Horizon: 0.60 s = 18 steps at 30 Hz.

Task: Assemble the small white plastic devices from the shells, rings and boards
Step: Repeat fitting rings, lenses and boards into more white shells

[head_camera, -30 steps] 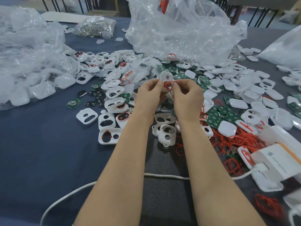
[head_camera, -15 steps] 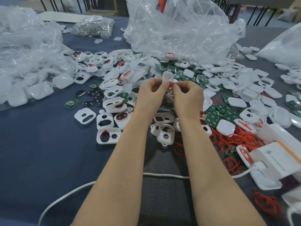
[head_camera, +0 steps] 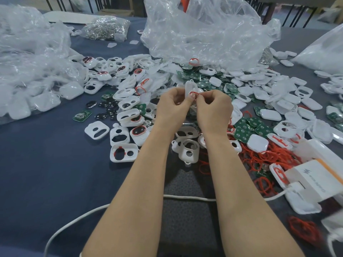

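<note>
Above the middle of the table, my left hand (head_camera: 173, 106) grips a small white shell (head_camera: 190, 86) held upright. Close beside it, my right hand (head_camera: 213, 108) pinches a red ring (head_camera: 193, 93) against the shell's opening. Both thumbs meet at the ring. White shells with two holes (head_camera: 124, 152) lie below my wrists. Green boards (head_camera: 246, 131) and a tangle of loose red rings (head_camera: 263, 154) lie to the right. The lower half of the held shell is hidden behind my fingers.
Crumpled clear plastic bags (head_camera: 204, 32) stand at the back and at the left (head_camera: 27, 67). A bag of small metal parts (head_camera: 105, 30) lies at the back. A white charger box (head_camera: 319, 180) with its cable (head_camera: 185, 197) sits at the right front. Black discs (head_camera: 104, 108) lie left of centre.
Both hands stay together at the shell and ring. The shell has tilted more upright, and the fingers have worked the red ring closer into its opening.
</note>
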Motion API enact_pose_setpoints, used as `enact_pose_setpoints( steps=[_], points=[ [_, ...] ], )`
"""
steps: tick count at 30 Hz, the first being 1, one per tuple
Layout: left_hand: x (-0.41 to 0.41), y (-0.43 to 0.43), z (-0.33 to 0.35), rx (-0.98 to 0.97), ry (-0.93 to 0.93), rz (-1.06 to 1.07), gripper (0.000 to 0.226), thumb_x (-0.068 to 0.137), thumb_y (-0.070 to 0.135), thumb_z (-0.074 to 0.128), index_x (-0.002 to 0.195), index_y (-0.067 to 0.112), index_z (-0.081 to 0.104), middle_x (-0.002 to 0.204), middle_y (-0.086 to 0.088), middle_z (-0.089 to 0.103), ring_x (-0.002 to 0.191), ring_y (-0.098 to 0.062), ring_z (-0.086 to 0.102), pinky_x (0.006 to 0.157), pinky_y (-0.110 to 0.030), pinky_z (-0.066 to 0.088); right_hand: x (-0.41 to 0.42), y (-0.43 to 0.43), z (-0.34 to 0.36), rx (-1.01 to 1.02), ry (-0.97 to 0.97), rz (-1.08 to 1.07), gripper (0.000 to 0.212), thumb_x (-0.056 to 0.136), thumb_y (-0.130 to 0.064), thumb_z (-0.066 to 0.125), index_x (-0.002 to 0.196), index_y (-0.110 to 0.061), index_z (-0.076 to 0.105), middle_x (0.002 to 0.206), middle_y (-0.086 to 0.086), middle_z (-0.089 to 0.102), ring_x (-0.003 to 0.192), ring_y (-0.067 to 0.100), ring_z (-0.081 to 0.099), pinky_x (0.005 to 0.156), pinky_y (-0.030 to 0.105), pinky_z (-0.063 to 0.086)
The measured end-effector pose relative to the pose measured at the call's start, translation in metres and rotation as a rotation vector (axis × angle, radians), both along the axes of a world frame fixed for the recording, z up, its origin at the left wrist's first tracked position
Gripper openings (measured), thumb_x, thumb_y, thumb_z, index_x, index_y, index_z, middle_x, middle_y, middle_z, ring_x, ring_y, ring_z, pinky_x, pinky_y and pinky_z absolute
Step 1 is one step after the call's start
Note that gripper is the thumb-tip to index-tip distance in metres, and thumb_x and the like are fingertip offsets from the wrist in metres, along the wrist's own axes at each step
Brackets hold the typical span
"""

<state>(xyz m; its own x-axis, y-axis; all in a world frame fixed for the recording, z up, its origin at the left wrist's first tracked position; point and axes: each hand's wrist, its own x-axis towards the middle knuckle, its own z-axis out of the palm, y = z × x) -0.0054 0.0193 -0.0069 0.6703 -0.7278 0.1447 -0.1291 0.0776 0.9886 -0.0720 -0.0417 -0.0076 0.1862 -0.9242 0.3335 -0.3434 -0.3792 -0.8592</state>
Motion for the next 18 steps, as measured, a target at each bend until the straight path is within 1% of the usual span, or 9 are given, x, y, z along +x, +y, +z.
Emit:
enact_pose_setpoints(
  steps=[2, 4, 8, 12, 14, 16, 18],
  points=[
    [0.0006, -0.0002, -0.0006, -0.003, -0.007, -0.002, 0.007, 0.094, 0.015, 0.061, 0.098, 0.01, 0.065, 0.097, -0.01, 0.073, 0.088, -0.015, 0.067, 0.091, -0.041, 0.054, -0.0003, 0.0005, 0.0008, -0.011, 0.014, 0.003, 0.012, 0.088, -0.016, 0.062, 0.088, -0.007, 0.07, 0.078, 0.0, 0.062, 0.079, 0.016, 0.06, 0.077, 0.026, 0.047],
    [0.0012, -0.0009, -0.001, 0.004, -0.016, -0.002, 0.009, 0.094, 0.014, 0.06, 0.1, 0.008, 0.065, 0.098, -0.012, 0.072, 0.092, -0.019, 0.067, 0.091, -0.044, 0.053, -0.0003, 0.0012, 0.0015, -0.021, 0.025, 0.004, 0.012, 0.088, -0.015, 0.062, 0.087, -0.006, 0.07, 0.077, 0.0, 0.061, 0.081, 0.019, 0.061, 0.079, 0.029, 0.047],
    [0.0025, -0.0025, -0.0025, 0.009, -0.017, 0.009, 0.011, 0.095, 0.013, 0.059, 0.103, 0.007, 0.064, 0.101, -0.013, 0.072, 0.098, -0.024, 0.067, 0.093, -0.047, 0.052, 0.0018, 0.0029, 0.0015, -0.058, 0.066, -0.006, 0.013, 0.088, -0.013, 0.059, 0.088, -0.004, 0.069, 0.084, 0.006, 0.067, 0.085, 0.023, 0.061, 0.082, 0.032, 0.046],
    [0.0027, -0.0037, -0.0039, 0.008, -0.023, 0.019, 0.006, 0.095, 0.013, 0.057, 0.098, 0.011, 0.063, 0.101, -0.013, 0.072, 0.098, -0.025, 0.068, 0.092, -0.048, 0.052, 0.0032, 0.0045, 0.0005, -0.078, 0.105, 0.006, 0.015, 0.091, -0.014, 0.058, 0.091, -0.004, 0.069, 0.09, 0.009, 0.069, 0.089, 0.024, 0.061, 0.082, 0.032, 0.044],
    [0.0046, -0.0047, -0.0053, 0.0, -0.015, 0.043, 0.006, 0.096, 0.012, 0.057, 0.098, 0.012, 0.062, 0.099, -0.011, 0.072, 0.095, -0.022, 0.068, 0.091, -0.044, 0.054, 0.0028, 0.0062, 0.0006, -0.083, 0.071, 0.027, 0.015, 0.09, -0.017, 0.061, 0.089, -0.005, 0.07, 0.086, 0.007, 0.069, 0.085, 0.022, 0.062, 0.078, 0.029, 0.045],
    [0.0072, -0.0049, -0.0063, -0.029, 0.054, 0.056, 0.008, 0.096, 0.012, 0.056, 0.1, 0.011, 0.063, 0.094, -0.007, 0.072, 0.089, -0.015, 0.068, 0.085, -0.034, 0.056, 0.001, 0.0062, 0.0019, -0.044, -0.004, 0.066, 0.015, 0.09, -0.02, 0.064, 0.087, -0.007, 0.071, 0.081, 0.003, 0.068, 0.08, 0.019, 0.063, 0.077, 0.03, 0.048],
    [0.0094, -0.0045, -0.0061, -0.065, 0.171, 0.032, 0.009, 0.097, 0.01, 0.055, 0.099, 0.009, 0.064, 0.086, -0.002, 0.072, 0.081, -0.009, 0.068, 0.078, -0.023, 0.056, -0.0011, 0.0032, 0.0021, 0.097, -0.133, 0.141, 0.011, 0.09, -0.019, 0.064, 0.084, -0.011, 0.068, 0.075, -0.001, 0.065, 0.07, 0.013, 0.061, 0.072, 0.03, 0.051]
  ],
)
